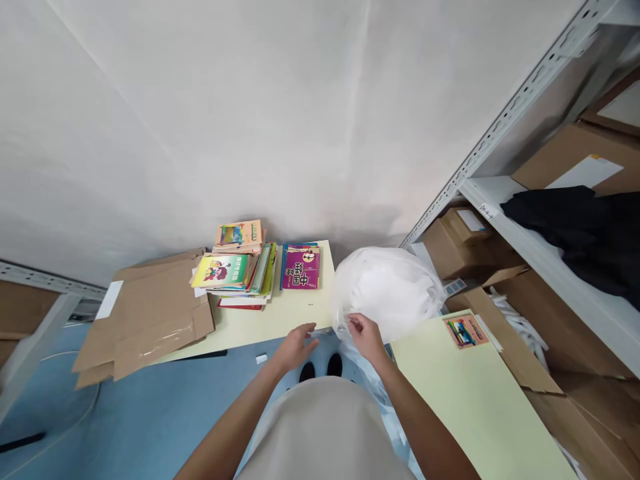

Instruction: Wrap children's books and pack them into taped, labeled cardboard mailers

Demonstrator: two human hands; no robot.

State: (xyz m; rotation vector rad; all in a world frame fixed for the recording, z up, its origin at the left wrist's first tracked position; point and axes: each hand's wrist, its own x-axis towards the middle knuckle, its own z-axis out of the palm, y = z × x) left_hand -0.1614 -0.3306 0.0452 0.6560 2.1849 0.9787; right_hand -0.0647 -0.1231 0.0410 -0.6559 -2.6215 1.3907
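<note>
My right hand (367, 339) has its fingers pinched together on the near left edge of a big clear plastic bag (390, 287), which bulges with white contents. Over the near edge of the left pale-yellow table (295, 313) hovers my left hand (297, 348), fingers apart and holding nothing. Beyond it lies a small pile topped by a purple book (303, 269). Farther left stands a taller, uneven stack of books (223, 271) with colourful covers.
Flattened cardboard (155, 310) covers the table's left end and overhangs it. On the right-hand table (480, 393) lies an orange-covered book (466, 331). Metal shelving (540, 227) with boxes and black cloth rises at right. An open carton (520, 340) stands below.
</note>
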